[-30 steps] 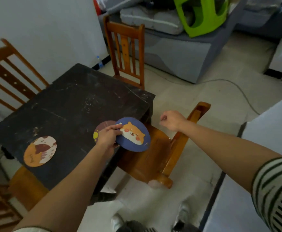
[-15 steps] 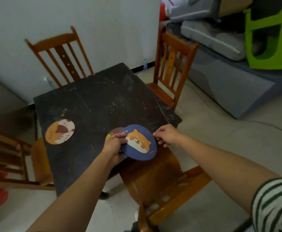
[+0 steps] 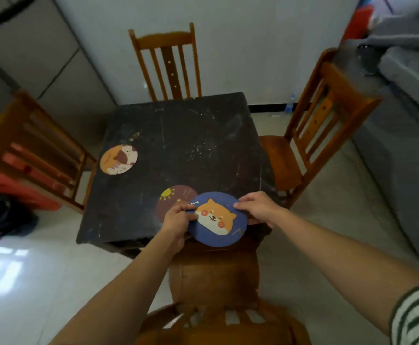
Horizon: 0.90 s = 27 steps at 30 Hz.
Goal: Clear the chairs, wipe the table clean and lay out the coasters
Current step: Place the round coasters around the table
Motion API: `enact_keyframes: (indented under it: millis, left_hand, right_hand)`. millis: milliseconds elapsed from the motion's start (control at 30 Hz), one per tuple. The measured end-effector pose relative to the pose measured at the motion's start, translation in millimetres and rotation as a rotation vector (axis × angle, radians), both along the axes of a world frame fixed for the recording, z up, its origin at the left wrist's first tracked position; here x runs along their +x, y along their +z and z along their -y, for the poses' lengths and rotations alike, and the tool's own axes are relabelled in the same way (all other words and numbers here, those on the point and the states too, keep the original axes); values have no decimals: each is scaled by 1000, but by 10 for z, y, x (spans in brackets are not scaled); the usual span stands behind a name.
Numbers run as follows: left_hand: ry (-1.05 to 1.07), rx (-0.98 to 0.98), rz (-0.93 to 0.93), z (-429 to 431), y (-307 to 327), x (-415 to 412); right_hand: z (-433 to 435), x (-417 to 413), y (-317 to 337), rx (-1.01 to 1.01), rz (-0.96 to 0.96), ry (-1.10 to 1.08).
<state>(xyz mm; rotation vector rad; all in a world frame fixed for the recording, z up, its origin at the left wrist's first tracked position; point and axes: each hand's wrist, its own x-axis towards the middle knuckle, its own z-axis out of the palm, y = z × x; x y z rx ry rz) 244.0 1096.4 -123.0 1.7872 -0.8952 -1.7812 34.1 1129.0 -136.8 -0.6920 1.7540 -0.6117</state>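
Dark, scuffed square table (image 3: 178, 135) seen from above, serving as landmark for all else. Three round coasters are visible. One orange coaster (image 3: 118, 159) lies flat near the table's left edge, well apart from the other two. One brown coaster (image 3: 176, 197) with a yellow sun lies at the near edge, partly covered. One blue coaster (image 3: 218, 219) bearing a dog's face overlaps the brown one and juts out past the table's near edge, above a chair seat. Left hand (image 3: 177, 220) pinches the blue coaster's left rim, thumb on top; whether it also grips the brown coaster cannot be told. Right hand (image 3: 258, 207) grasps the blue coaster's right rim with its fingertips. Four wooden chairs surround the table, one at each side: far chair (image 3: 166, 63), right chair (image 3: 315, 125), left chair (image 3: 36, 150), near chair (image 3: 215, 282), the last directly beneath the two forearms. One striped sleeve (image 3: 417, 317) shows on the right arm
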Motion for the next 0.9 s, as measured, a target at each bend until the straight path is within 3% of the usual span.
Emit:
enact_keyframes:
  millis: [300,600,900]
  left_hand:
    - [256,-30,-15,-668,147,-428]
    - [216,-60,23,-861,235,-767]
    - [307,-1,59,-471,173,-1850]
  right_hand:
    - [-155,-431,144,-73,-68,241]
    - [-248,-761,105,-176,-211,326]
    - [312,-1822,50,-261,-232,455]
